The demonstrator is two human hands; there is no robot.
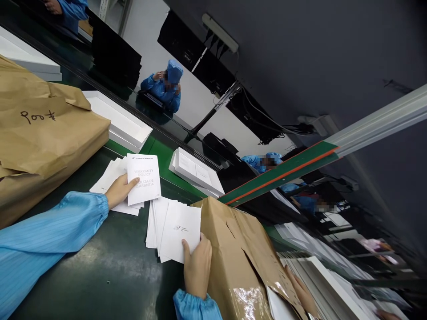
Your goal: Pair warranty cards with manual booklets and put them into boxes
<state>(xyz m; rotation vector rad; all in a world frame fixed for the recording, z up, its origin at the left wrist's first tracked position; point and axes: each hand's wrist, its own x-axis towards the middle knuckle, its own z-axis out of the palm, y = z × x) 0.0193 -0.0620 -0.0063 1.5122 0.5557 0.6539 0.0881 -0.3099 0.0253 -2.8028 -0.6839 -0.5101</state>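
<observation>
Brown paper package (43, 133) on dark green table (110, 275), torn brown package (233, 258) at right, white leaflet stack (175, 229) beside it pinched by right hand (197, 264), warranty booklet (143, 178) gripped by left hand (120, 191) over loose white sheets (111, 178).

Landmark: green conveyor belt (160, 153). Large brown paper parcel (43, 138) marked "100#" lies just beside its near edge, at the belt's upstream end. Second brown paper parcel (233, 262), torn open, lies on the same near side, further down the belt. Open white boxes (118, 120) and (196, 171) ride on the belt. Person in blue smock and cap (165, 89) is across the belt. Power strip (220, 32) is mounted beyond it.
</observation>
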